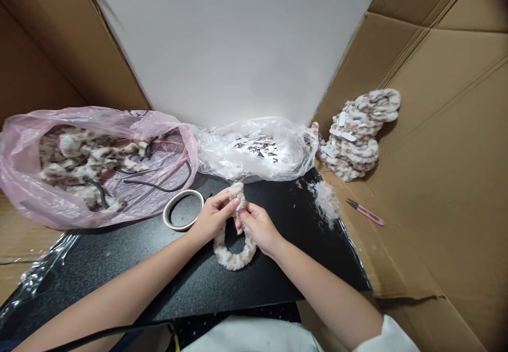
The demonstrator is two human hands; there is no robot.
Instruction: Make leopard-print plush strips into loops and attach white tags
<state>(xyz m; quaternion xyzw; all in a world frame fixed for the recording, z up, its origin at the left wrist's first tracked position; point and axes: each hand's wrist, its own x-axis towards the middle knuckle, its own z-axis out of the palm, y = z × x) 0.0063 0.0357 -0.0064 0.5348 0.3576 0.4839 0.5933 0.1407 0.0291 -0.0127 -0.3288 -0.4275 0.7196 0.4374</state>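
One furry loop (235,261), held between left hand (215,212) and right hand (261,226).

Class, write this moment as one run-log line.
left hand, right hand: holding fluffy loop | loop's left: tape roll | loop's right: pink snips

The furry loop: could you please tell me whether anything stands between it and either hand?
Nothing visible does: the left hand and the right hand both hold the furry loop directly, near its far end.
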